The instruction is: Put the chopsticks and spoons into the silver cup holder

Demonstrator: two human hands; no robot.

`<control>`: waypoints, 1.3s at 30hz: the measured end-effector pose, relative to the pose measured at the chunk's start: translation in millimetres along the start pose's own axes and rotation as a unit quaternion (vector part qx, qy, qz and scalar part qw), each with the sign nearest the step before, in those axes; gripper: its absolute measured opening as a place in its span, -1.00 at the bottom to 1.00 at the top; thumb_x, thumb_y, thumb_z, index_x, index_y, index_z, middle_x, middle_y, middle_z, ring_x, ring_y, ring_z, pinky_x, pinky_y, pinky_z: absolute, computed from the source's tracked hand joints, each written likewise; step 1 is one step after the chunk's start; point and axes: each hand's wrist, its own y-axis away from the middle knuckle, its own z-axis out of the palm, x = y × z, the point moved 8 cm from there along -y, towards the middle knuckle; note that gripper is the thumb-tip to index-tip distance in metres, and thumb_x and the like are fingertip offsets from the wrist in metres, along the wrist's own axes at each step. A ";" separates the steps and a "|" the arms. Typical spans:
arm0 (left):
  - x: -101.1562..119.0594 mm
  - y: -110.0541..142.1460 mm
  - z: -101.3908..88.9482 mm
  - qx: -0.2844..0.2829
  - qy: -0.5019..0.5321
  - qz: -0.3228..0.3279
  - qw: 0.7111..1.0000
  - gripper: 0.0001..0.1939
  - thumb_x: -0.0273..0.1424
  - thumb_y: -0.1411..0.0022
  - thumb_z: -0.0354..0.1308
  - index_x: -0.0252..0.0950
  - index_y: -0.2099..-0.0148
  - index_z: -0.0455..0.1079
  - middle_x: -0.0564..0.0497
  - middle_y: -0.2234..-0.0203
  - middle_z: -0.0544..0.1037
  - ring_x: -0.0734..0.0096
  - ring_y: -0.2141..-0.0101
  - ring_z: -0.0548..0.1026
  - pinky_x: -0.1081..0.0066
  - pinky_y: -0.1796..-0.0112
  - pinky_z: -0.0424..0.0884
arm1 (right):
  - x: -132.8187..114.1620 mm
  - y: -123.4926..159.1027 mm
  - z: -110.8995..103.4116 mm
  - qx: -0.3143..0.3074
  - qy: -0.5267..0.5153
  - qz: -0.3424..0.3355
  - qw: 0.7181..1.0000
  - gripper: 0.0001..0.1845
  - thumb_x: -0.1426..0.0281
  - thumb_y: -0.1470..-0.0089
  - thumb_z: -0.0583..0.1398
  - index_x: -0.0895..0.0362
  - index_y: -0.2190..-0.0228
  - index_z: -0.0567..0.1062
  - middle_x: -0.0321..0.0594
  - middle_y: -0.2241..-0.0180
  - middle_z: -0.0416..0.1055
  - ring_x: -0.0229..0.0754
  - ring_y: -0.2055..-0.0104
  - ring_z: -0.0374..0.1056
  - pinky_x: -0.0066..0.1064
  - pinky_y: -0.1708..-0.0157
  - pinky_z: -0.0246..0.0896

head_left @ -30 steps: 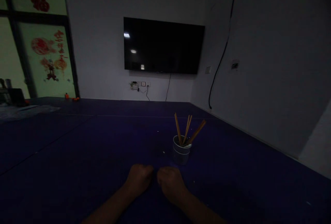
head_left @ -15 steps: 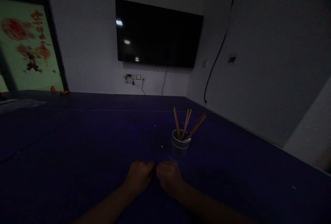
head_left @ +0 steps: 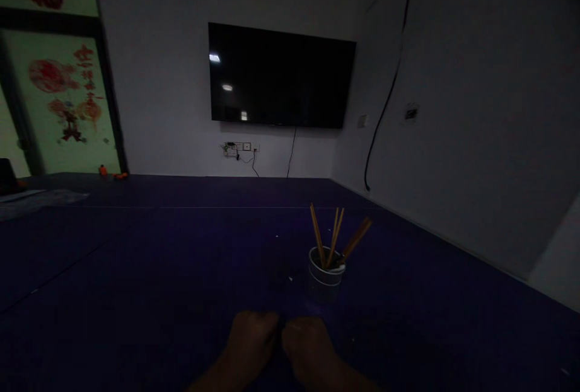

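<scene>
My left hand [head_left: 252, 340] is closed in a fist, low in the view over the dark blue surface [head_left: 181, 283]. Beside it, a narrow gap away, my right hand [head_left: 309, 343] is also a fist. Nothing shows in either one, though the dim light hides the undersides. Just beyond my right hand stands a grey cup [head_left: 325, 286] with a pale rim. Several wooden chopsticks [head_left: 318, 235] lean out of it, and a thicker wooden stick [head_left: 357, 239] tilts to the right. Neither fist touches the cup.
Small white scraps [head_left: 290, 279] dot the surface. At the far left lie a clear plastic sheet [head_left: 49, 200] and small orange objects [head_left: 103, 170]. A television [head_left: 281, 78] hangs on the far wall above sockets [head_left: 240, 147]; a black cable [head_left: 383, 114] runs down the right wall.
The view has tilted up and slightly left, so the cup, television and fists sit lower in the picture. Both hands stay closed side by side, and the cup stands where it was.
</scene>
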 end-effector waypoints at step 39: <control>-0.8 16.9 -14.4 0.032 0.023 0.020 0.999 -0.84 -0.49 -0.11 -0.06 -0.23 0.34 0.34 0.05 0.56 0.53 0.41 0.54 0.47 0.52 0.53 0.21 | 4.9 -23.8 -7.5 -0.085 -0.058 0.082 0.991 -0.78 0.57 0.10 0.04 0.14 0.53 0.46 -0.24 0.49 0.48 -0.23 0.43 0.39 -0.49 0.44 0.12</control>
